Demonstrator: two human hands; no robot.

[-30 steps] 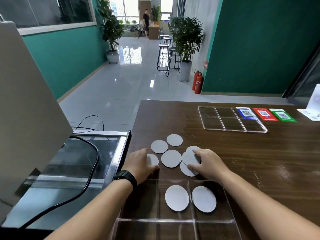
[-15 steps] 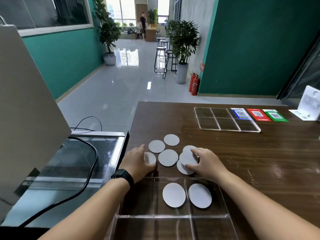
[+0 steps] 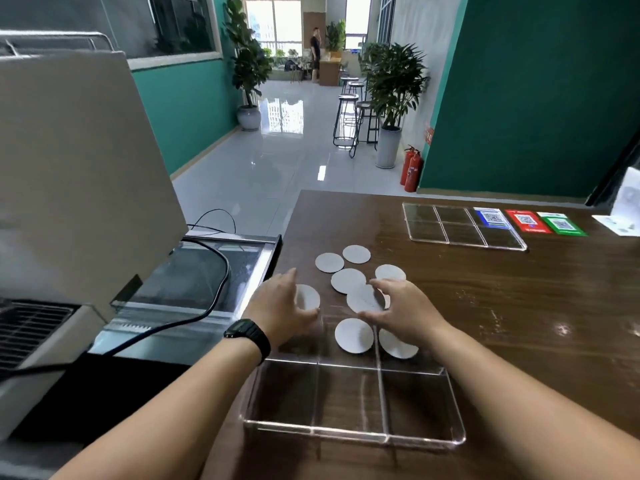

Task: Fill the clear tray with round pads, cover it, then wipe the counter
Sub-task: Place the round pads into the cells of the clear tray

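Note:
A clear tray [image 3: 353, 434] with six compartments lies on the near part of the wooden counter [image 3: 519, 306]. Two grey round pads [image 3: 354, 336] [image 3: 398, 344] lie in its far middle and far right compartments. My right hand [image 3: 408, 313] pinches another round pad [image 3: 363, 299] between thumb and fingers, just beyond the tray's far edge. My left hand [image 3: 277, 306] hovers around a pad [image 3: 308, 296] on the counter, fingertips at its near edge and thumb spread away. Several loose pads [image 3: 348, 280] lie beyond. A clear flat cover [image 3: 464, 230] lies far right.
Blue, red and green QR cards [image 3: 526, 221] lie beside the cover, with a white stand [image 3: 623, 216] at the right edge. A grey machine [image 3: 69, 168] with a black cable [image 3: 207, 306] and a glass-topped unit border the counter's left side.
My right hand has lifted one pad off the overlapping pair and drawn it toward the tray. My left hand has opened its thumb above the leftmost pad. The camera has tilted and moved back.

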